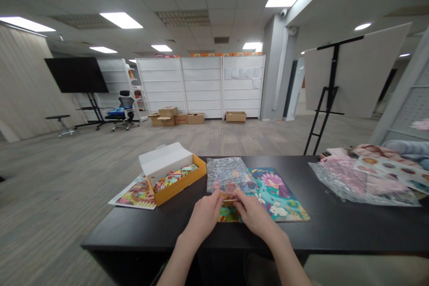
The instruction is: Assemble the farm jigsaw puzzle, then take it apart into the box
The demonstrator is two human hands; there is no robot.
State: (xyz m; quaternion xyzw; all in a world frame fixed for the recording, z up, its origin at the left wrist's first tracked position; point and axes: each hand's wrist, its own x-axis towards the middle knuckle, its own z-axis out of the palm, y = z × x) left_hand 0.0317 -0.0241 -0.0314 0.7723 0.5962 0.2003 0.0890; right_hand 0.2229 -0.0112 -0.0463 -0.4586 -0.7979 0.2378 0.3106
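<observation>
Both hands are closed with fingertips nearly meeting over the front of a colourful picture board (284,196) on the black table. My left hand (206,212) pinches the left end of a small orange-brown piece (229,202) with a pale edge. The other end is between the fingers of my right hand (252,212). Fingers partly cover the piece, and its exact kind is too small to tell. Just beyond my fingertips, a clear plastic bag (228,170) lies over the board's left part. The board shows white rabbits and a purple figure on teal.
An open yellow box (182,189) of colourful flat pieces (176,178) stands left, its white lid raised, beside a printed picture sheet (137,194). Plastic-wrapped pink fabric (355,178) lies right on the black table (150,228). An easel board (355,71) stands behind it.
</observation>
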